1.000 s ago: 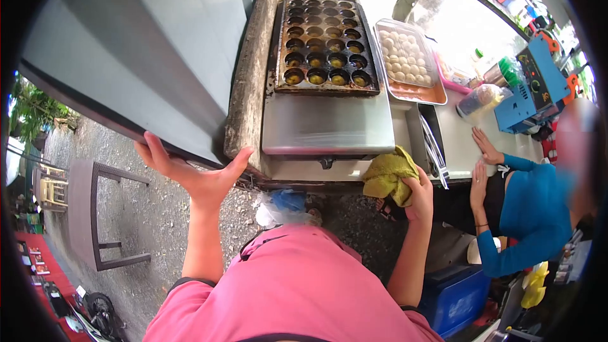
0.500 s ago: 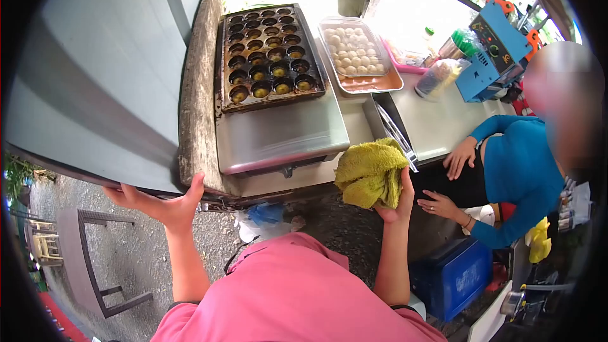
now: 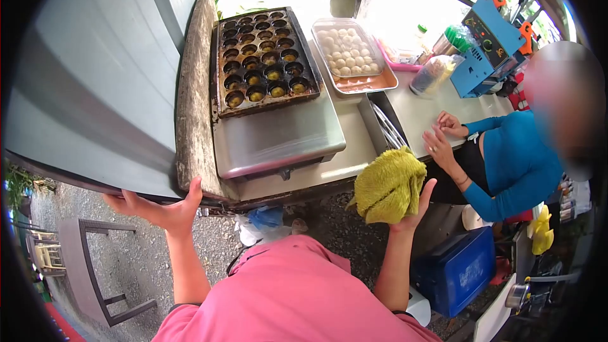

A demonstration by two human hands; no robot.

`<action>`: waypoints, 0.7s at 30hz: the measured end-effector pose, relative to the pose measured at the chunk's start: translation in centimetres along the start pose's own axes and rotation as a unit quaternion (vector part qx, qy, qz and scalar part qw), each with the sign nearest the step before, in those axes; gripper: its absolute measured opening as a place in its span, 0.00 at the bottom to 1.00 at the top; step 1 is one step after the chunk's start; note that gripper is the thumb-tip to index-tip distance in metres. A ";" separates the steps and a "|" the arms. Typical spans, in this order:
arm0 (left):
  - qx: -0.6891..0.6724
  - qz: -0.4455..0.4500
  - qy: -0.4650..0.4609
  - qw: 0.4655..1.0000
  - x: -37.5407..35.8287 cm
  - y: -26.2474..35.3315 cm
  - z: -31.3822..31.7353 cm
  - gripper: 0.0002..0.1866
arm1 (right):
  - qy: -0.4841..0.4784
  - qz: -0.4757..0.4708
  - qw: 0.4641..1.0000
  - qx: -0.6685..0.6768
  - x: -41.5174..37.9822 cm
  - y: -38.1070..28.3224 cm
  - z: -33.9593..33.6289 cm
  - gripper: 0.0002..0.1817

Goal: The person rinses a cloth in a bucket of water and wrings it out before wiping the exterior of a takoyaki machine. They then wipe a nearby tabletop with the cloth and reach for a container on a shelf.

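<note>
My right hand [image 3: 408, 215] holds a yellow-green terry cloth [image 3: 389, 185], bunched up, just in front of the counter edge. The thumb stands up beside the cloth, which hides most of the fingers. My left hand [image 3: 166, 212] is at the lower edge of the grey metal panel [image 3: 95, 88], fingers and thumb spread wide. Its thumb touches or nearly touches the end of the worn wooden board [image 3: 195, 107]. Beyond my hands is a dark ball-mould griddle [image 3: 269, 57] with yellowish filling in several hollows, above a stainless steel casing [image 3: 278, 136].
A clear box of pale dough balls [image 3: 347, 50] sits on a tray [image 3: 364, 84]. Nearby are a metal utensil holder [image 3: 379, 123] and a blue machine [image 3: 484, 47]. On the right stands a person in a blue top [image 3: 519, 158], hands near the counter. A blue bin [image 3: 459, 272] is below.
My right hand has moved right and slightly toward me with the cloth. My left hand has stayed at the panel edge. The other person's hands have risen from the waist toward the counter.
</note>
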State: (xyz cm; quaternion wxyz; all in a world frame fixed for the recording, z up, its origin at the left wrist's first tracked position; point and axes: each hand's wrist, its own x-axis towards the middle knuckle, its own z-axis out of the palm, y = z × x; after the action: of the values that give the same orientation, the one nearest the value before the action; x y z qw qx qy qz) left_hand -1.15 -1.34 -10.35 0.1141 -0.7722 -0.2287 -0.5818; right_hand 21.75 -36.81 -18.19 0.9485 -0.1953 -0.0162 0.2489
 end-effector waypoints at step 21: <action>-0.058 -0.025 -0.005 0.998 -0.3 0.2 0.2 0.57 | 0.117 0.015 0.951 -0.285 -0.9 3.2 5.2 0.18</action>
State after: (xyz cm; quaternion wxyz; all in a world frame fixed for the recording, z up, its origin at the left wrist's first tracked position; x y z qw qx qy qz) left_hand -0.94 -1.49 -10.64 0.0539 -0.7743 -0.2143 -0.5930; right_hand 18.80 -32.83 -14.51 0.8450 -0.4850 0.0279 0.2234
